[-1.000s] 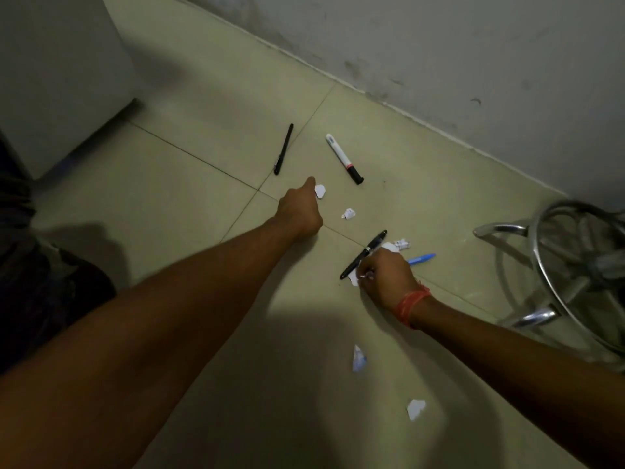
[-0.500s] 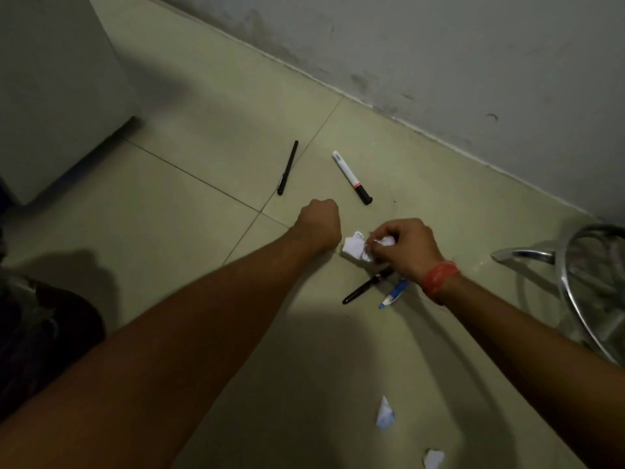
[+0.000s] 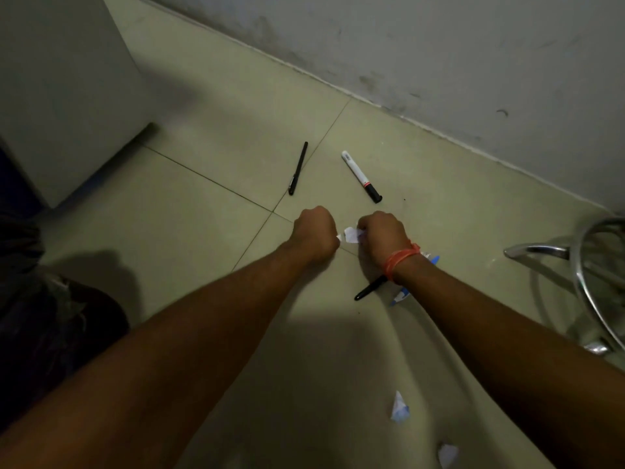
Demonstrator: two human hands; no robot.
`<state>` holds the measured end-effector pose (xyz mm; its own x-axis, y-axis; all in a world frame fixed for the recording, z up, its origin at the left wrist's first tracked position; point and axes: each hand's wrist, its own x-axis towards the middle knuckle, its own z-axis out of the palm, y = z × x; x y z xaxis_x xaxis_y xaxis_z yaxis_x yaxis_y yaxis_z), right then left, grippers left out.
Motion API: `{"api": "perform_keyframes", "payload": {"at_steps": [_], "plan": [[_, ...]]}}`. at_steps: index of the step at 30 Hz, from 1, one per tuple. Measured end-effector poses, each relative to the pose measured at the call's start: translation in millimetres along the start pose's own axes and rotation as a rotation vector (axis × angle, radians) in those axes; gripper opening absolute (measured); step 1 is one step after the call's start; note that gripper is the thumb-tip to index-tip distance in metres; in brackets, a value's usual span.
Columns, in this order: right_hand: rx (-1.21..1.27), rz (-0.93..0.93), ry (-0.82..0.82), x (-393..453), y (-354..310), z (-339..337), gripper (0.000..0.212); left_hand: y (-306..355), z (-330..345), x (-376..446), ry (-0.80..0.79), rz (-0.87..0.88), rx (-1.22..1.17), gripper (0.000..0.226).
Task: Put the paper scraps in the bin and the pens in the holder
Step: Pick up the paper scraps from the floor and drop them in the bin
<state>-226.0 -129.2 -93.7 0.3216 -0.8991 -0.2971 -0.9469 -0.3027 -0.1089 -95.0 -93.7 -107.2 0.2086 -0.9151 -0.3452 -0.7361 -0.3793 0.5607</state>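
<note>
Both fists closed: left hand (image 3: 316, 233) and right hand (image 3: 382, 236) pinch crumpled white paper scrap (image 3: 351, 235); marker (image 3: 361, 176) label unreadable.

My right wrist (image 3: 402, 262) covered most of the black pen (image 3: 370, 288) and the blue pen (image 3: 399, 296). Both fists hid much of the white scrap (image 3: 351, 235). The chrome stool base (image 3: 585, 282) ran off the right edge.
</note>
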Motion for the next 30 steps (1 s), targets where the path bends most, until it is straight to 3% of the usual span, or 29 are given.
{"api": "perform_keyframes", "payload": {"at_steps": [3, 8, 13, 20, 27, 30], "plan": [[0.140, 0.050, -0.020, -4, -5, -2, 0.019, -8, -14, -10, 0.016, -0.023, -0.059, 0.021], [0.938, 0.223, 0.044, -17, -24, -30, 0.006, -4, -53, -30, 0.142, -0.014, -0.221, 0.015], [1.395, 0.115, 0.046, -33, -77, -88, 0.017, 11, -123, -64, 0.340, -0.018, -0.419, 0.014], [1.537, -0.181, 0.010, -57, -175, -166, 0.010, 4, -256, -132, 0.591, 0.006, -0.462, 0.014], [1.509, -0.451, -0.196, -102, -295, -176, 0.007, -67, -349, -217, 0.664, -0.259, -0.396, 0.024], [1.336, -0.547, -0.210, -123, -337, -165, 0.014, -101, -364, -253, 0.647, -0.357, -0.266, 0.032]]}}
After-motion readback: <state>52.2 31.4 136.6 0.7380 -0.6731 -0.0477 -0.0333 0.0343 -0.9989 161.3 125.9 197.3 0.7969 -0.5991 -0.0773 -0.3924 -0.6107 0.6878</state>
